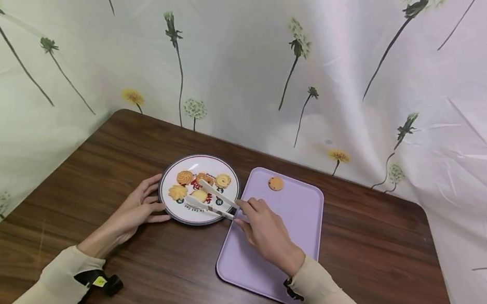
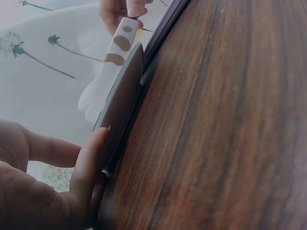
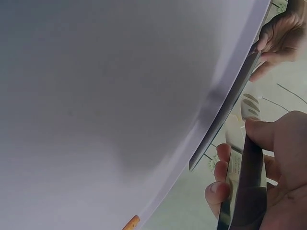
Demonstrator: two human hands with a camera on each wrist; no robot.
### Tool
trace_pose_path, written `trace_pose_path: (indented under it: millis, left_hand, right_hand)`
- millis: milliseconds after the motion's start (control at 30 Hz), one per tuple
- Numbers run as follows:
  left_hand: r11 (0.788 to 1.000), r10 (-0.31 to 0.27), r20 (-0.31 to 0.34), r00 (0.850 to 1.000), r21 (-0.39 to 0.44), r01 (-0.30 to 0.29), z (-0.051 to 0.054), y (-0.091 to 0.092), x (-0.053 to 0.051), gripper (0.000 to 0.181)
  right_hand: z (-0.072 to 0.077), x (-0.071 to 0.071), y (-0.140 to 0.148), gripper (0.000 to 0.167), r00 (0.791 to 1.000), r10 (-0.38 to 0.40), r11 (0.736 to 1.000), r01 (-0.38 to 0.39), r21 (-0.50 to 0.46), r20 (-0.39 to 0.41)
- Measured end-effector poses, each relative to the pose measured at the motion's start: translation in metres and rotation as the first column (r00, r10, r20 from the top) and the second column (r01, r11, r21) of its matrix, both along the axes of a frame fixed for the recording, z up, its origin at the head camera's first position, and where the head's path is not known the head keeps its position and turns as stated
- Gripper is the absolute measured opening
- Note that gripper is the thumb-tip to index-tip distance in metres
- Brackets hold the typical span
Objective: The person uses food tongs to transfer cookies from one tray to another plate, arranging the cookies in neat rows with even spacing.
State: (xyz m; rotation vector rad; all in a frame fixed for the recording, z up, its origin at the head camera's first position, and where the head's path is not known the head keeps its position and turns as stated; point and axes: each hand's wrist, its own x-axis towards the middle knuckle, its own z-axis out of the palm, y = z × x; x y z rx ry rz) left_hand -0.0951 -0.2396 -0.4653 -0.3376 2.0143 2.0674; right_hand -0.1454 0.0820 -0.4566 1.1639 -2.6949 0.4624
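A round white plate [image 1: 189,216] with a dark rim and printed letters bears several cookies [image 1: 178,192]. My left hand [image 1: 138,207] holds the plate's left edge, its thumb and fingers around the rim. In my right hand [image 1: 266,231] is a pair of white tongs [image 1: 222,199], brown-spotted in the left wrist view. The tongs' arms are spread over the plate, their tips on either side of a pale round cookie [image 1: 198,196]; whether they touch it I cannot tell. Right of the plate lies a purple tray [image 1: 295,217] with one round cookie [image 1: 275,183] near its far edge.
Everything stands on a dark wooden table [image 1: 168,277]. A pale curtain [image 1: 239,57] printed with dandelions hangs behind the table and along its sides. The plate's right edge meets the tray's left rim.
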Motion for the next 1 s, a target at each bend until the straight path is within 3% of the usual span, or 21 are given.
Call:
trace_pose_path:
  millis: [500, 1000]
  left_hand:
    - [1.0, -0.01, -0.014, 1.0, 0.0, 0.01, -0.001, 0.0, 0.0, 0.088]
    - [1.0, -0.011, -0.01, 1.0, -0.015, 0.01, 0.0, 0.001, 0.0, 0.088]
  right_hand:
    - [-0.003, -0.002, 0.001, 0.042, 0.999, -0.015, 1.0, 0.015, 0.001, 0.029]
    - [0.006, -0.003, 0.024, 0.043, 0.998, -0.069, 0.996, 0.068, -0.052, -0.013]
